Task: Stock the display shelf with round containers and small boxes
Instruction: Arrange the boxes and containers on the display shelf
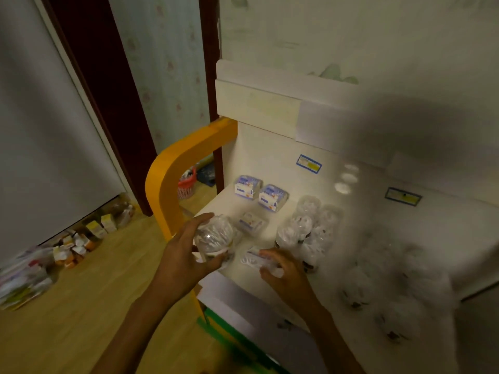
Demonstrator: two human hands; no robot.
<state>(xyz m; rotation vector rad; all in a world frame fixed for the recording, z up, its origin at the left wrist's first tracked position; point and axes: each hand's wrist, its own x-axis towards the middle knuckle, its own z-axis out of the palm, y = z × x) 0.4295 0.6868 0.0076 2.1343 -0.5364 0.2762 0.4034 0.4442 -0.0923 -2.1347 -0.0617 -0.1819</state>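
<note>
Meanwhile left hand (180, 255) grips a tilted round container (214, 236); right hand (283, 268) pinches a flat-lying small box (252, 257).

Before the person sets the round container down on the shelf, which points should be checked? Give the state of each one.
1. Left hand grips the round container securely: ok.
2. Right hand has the small box under control: ok, the fingers hold it at the front of the shelf.
3. Free shelf space beside the container: ok, bare surface behind it.
4. Group of round containers stands apart from the landing spot: ok.
5. Two blue-labelled boxes at the back stay clear: ok.
6. Container lid closed: cannot tell, the picture is blurred.
</note>
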